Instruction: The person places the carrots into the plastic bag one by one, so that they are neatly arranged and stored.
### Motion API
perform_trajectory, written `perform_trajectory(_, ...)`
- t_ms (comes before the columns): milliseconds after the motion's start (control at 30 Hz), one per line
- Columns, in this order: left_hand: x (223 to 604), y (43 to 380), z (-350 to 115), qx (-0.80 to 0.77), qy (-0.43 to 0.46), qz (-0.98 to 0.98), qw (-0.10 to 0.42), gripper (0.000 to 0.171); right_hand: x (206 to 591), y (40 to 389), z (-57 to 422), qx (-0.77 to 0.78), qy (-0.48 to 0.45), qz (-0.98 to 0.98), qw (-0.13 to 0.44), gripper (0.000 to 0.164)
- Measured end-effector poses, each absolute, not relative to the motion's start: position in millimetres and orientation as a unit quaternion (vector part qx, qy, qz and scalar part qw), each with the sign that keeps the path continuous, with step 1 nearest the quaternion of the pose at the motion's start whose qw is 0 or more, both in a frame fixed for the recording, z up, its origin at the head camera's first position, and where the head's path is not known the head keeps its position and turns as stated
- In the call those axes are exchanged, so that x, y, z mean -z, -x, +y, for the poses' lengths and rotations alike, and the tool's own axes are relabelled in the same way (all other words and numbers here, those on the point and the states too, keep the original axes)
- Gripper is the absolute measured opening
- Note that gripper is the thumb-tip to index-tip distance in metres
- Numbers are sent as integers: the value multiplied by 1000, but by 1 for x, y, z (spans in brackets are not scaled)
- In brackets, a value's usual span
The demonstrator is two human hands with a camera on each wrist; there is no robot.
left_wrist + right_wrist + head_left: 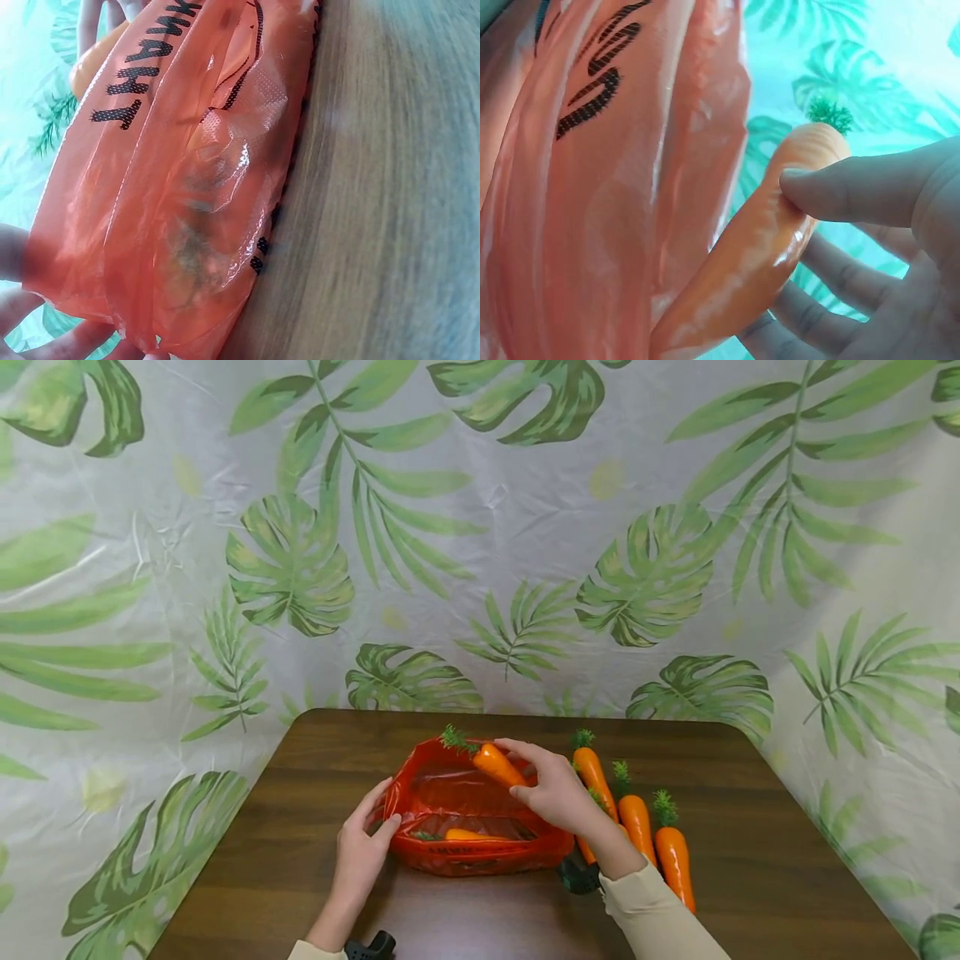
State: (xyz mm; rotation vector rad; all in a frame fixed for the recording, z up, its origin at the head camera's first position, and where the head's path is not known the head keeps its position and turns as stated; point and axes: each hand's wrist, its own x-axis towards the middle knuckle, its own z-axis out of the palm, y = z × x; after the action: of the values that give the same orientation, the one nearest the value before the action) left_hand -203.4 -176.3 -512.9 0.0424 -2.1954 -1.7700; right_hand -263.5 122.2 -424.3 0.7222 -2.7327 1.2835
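Note:
A red plastic bag [480, 862] with black print lies on the table, its mouth spread apart. My left hand [363, 843] holds the bag's left edge, thumb on the near side; the left wrist view shows fingers [71, 343] around the bag's rim. In my right hand [557, 789] is an orange carrot [497, 763] with a green leafy top, pinched between thumb and fingers over the bag's mouth. The right wrist view shows the carrot's [742, 259] lower tip passing behind the bag's edge. Inside the bag lies another carrot [467, 835], partly hidden by the near wall.
Several loose carrots [677, 864] with green tops lie right of the bag, some partly behind my right forearm. The wooden table [307, 810] ends at a back edge before a leaf-patterned sheet [525, 527]. Dark wrist cameras [372, 946] sit on both wrists.

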Motion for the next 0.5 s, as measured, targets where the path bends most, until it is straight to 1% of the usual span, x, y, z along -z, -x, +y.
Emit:
perform_trajectory(267,514,204,-176,624,-14,-764,165,52,430,268,112,-361,-287,-887,3,73)
perform_trajectory(500,514,203,-175,622,-14,-765,166,53,435,270,108,-321,-306,-896,-20,72)
